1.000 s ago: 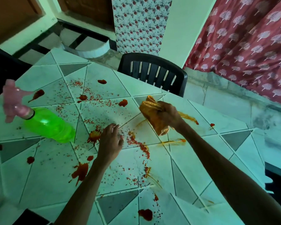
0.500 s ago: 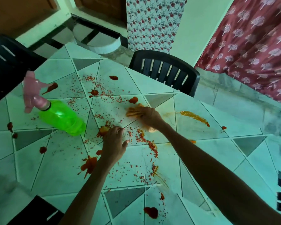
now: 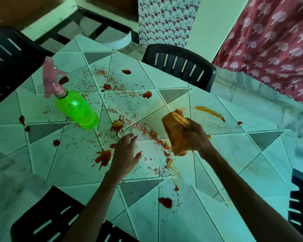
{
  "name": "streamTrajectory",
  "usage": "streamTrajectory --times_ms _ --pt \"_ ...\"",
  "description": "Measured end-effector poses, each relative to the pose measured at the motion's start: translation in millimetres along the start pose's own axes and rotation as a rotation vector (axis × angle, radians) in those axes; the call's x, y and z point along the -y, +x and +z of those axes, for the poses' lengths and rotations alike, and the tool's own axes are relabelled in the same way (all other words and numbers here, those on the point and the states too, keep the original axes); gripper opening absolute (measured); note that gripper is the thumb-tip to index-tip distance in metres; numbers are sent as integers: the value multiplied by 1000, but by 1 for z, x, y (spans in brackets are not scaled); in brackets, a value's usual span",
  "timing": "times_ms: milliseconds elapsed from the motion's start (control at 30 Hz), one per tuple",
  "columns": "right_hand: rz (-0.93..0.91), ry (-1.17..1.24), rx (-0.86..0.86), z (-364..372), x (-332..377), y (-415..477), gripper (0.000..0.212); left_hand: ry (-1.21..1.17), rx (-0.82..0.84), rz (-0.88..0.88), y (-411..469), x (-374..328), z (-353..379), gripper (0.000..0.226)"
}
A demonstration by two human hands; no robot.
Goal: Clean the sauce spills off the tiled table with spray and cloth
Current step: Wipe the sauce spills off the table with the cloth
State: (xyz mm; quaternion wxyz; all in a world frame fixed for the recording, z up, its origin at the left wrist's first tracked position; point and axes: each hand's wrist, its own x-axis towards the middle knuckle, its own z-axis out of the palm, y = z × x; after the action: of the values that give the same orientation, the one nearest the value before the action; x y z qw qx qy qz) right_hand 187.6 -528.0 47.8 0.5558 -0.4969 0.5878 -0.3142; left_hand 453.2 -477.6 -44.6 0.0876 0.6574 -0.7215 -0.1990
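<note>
Cloth [image 3: 176,135] being dragged back, bunched in right hand [image 3: 198,137], prob for sauce [image 3: 153,136] left of grip; left hand [image 3: 125,154] being kept flat, empty.

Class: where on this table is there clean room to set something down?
Free: clean tiles between the right forearm and the right edge of the table; also tiles before the far chair. Crowded: the spattered middle, between spray bottle, left hand and cloth.

The spray bottle [image 3: 75,109] stands on the tiled table [image 3: 234,151] among sauce spills [image 3: 103,158]. Right of the spray bottle, the right hand [image 3: 198,135] holds the cloth [image 3: 175,131]. The left hand [image 3: 124,154] lies between them, nearer the viewer. A chair [image 3: 178,63] stands behind and to the right of the spray bottle.
</note>
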Motion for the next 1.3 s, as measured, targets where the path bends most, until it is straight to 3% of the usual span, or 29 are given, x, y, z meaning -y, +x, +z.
streamTrajectory --times_ms 267,367,533,733,1067,1233,1300 --pt "184 -204 -380 -20 -61 -40 27 72 34 56 -19 4 12 70" --pt "188 -203 -353 22 -75 -39 36 55 33 53 -22 6 13 68" --pt "170 -221 -311 97 -60 -1 34 47 30 46 -30 12 10 63" --pt "215 -13 -161 136 -25 48 35 73 24 19 -39 14 10 59" --pt "98 175 -162 47 -31 -63 26 0 13 45 -68 6 13 57" --pt "112 -66 -305 -4 -69 -163 6 -30 -31 78 -106 5 20 54" --pt "146 -128 -387 -13 -91 -191 15 -16 -35 95 -121 7 22 55"
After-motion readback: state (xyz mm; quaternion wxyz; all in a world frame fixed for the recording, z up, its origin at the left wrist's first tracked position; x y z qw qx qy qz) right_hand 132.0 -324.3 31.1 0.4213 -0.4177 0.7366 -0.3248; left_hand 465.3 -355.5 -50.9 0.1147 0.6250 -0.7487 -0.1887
